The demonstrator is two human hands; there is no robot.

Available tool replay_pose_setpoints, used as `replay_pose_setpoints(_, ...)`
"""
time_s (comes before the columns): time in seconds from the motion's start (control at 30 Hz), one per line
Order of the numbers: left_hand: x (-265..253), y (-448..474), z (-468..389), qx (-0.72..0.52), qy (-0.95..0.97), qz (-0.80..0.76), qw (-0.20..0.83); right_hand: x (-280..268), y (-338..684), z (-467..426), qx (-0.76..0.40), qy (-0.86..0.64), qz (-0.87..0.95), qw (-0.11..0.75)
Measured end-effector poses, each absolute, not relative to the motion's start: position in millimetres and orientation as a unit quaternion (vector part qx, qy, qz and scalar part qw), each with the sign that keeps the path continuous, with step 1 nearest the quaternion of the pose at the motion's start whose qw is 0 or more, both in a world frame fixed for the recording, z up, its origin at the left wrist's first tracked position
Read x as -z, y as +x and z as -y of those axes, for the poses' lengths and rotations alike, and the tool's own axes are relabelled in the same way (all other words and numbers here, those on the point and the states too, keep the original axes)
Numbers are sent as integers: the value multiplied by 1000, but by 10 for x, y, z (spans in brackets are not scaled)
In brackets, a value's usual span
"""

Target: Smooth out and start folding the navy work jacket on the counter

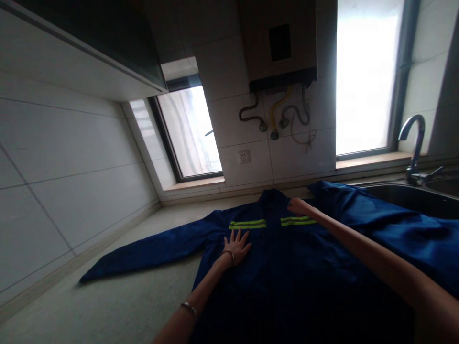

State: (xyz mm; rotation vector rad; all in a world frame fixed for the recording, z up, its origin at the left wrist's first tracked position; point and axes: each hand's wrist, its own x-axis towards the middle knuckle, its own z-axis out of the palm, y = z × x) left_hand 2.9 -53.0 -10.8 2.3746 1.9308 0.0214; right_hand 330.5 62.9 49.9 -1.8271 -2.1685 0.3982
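Observation:
A dark blue work jacket [258, 267] with yellow-green and grey chest stripes lies spread face up on the counter, collar toward the wall. My left hand [236, 247] rests flat on its front just below the left-hand stripe, fingers spread. Near the collar, above the other stripe, my right hand [299, 206] is closed, its fingers curled at the jacket's shoulder cloth. One sleeve [143, 253] stretches out to the left along the counter; the opposite sleeve [405, 229] reaches right, rumpled, beside the sink. The jacket's lower part is lost in shadow.
The pale counter [143, 301] meets tiled walls at the left and back. A black sink [398, 196] with a chrome faucet [418, 143] stands at the right. Above hang a water heater [279, 43] with hoses and, at left, a cabinet [89, 52]. A wall socket [244, 156] sits between two windows.

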Motion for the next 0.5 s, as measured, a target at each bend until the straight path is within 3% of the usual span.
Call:
replay_pose_setpoints(0.23,74,19,566,-12,774,-632,40,-381,3095,-1225,-199,-667,671,255)
replay_pose_setpoints(0.5,46,-4,566,-43,772,-632,60,-399,2931,-1266,-170,-646,674,315)
